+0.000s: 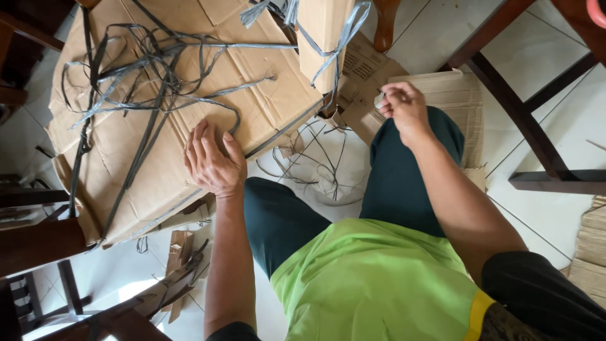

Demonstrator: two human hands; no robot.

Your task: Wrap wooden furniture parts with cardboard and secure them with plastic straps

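Left hand point(213, 161) is down flat on the big cardboard bundle point(170, 95), fingers spread and pressing near its lower right edge, gripping nothing. The bundle lies tilted across the tiled floor point(555, 107) ahead of the knees, wrapped in grey plastic straps point(145, 69) that run loose and tangled over its top face. Right hand point(403, 104) is up beside the right knee, fingers curled almost closed, pinching something small and pale at the fingertips; what it is, I cannot tell. More folded cardboard point(451, 95) lies just beyond that hand. Loose strap ends point(322, 167) curl on the floor between bundle and legs. Dark wooden chair legs point(524, 120) stand off to the right.
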